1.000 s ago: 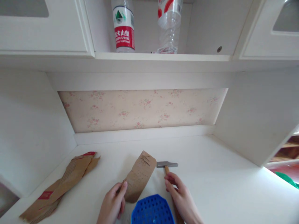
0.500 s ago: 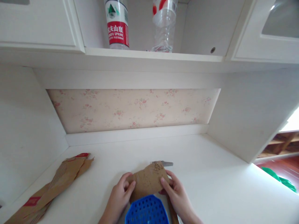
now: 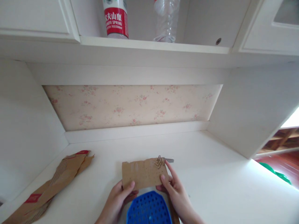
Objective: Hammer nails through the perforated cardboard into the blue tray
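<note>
cardboard piece [image 3: 142,175] clamped in grip of left hand [image 3: 122,194] and right hand [image 3: 173,188] | torn cardboard [image 3: 54,186] laid near counter [image 3: 221,174]'s left edge

A piece of brown cardboard [image 3: 143,175], dotted with small marks, spans the left hand [image 3: 119,194] and right hand [image 3: 175,188]; thin dark nails [image 3: 159,162] protrude near its upper right corner.

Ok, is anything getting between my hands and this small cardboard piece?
Nothing visible does: your left hand and right hand both grip the small cardboard piece directly. The blue basket is on its near side, and the hammer head shows past its far right corner; neither comes between.
</note>
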Available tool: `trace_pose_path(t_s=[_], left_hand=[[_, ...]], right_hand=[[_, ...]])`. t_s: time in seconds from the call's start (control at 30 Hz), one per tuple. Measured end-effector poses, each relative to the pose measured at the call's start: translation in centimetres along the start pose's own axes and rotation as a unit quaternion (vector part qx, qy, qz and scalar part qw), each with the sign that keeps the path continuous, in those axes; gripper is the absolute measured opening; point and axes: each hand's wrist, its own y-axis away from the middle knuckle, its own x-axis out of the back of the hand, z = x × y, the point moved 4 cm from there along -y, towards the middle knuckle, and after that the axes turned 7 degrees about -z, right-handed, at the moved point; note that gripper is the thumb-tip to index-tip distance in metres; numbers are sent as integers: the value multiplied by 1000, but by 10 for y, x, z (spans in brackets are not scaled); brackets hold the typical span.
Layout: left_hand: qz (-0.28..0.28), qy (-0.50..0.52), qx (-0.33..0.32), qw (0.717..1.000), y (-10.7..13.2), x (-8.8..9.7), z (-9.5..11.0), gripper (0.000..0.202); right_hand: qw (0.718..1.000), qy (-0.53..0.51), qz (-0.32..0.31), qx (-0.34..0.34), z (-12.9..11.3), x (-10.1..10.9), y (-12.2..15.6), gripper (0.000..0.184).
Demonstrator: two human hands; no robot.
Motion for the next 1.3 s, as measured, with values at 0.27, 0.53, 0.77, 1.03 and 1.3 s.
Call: trace_pose_path(t_s=[0.27, 0.53, 0.77, 1.03, 1.3], left_hand=[[11, 30, 17, 999, 1, -4, -7, 49], [41, 92, 21, 995, 7, -7, -6, 47], [31, 116, 73, 990, 6, -11, -12, 33], [63, 137, 79, 985, 4, -11, -7, 29], [60, 140, 70, 986, 2, -9, -9, 30]], right_hand=[[982, 165, 59, 75, 4, 19, -9, 45], [959, 258, 63, 97, -1, 17, -3, 35], [953, 283, 45, 96, -5, 13, -1, 33], [975, 205, 37, 80, 3, 14, -4, 43], [955, 270, 76, 93, 2, 17, -3, 40]])
